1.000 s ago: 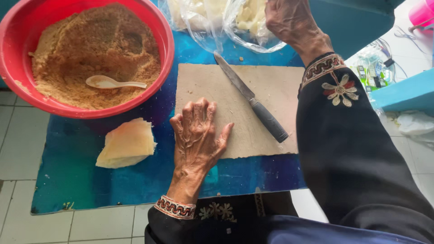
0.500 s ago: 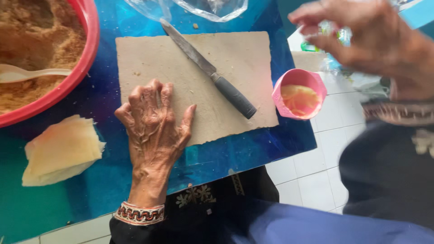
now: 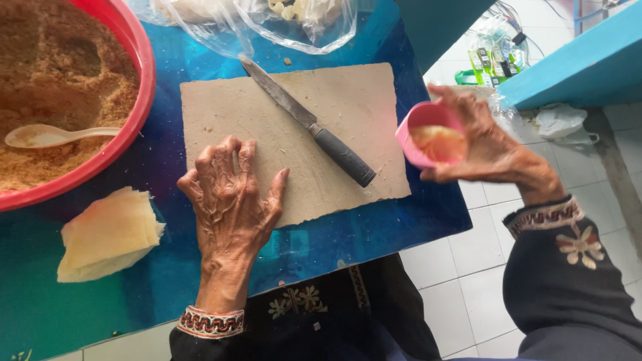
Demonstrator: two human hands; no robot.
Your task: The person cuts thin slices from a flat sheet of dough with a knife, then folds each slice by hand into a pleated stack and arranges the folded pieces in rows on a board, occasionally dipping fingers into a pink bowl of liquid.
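My left hand [image 3: 232, 200] rests flat, fingers spread, on the lower left part of a beige cutting board [image 3: 348, 100] that lies on a blue table. A knife [image 3: 307, 121] with a dark handle lies diagonally across the board, just right of that hand. My right hand [image 3: 485, 144] holds a small pink cup [image 3: 428, 137] with pale orange liquid at the table's right edge, beside the board. A stack of pale yellow wrapper sheets [image 3: 107, 234] lies on the table left of my left hand.
A large red bowl [image 3: 137, 107] of brown crumbly filling with a white spoon [image 3: 53, 136] stands at the upper left. Clear plastic bags [image 3: 267, 23] lie behind the board. A turquoise shelf [image 3: 582, 60] and white tiled floor are to the right.
My right hand left the bags at the back, reached right, and now grips the pink cup near the board's edge. My left hand stays flat on the board.
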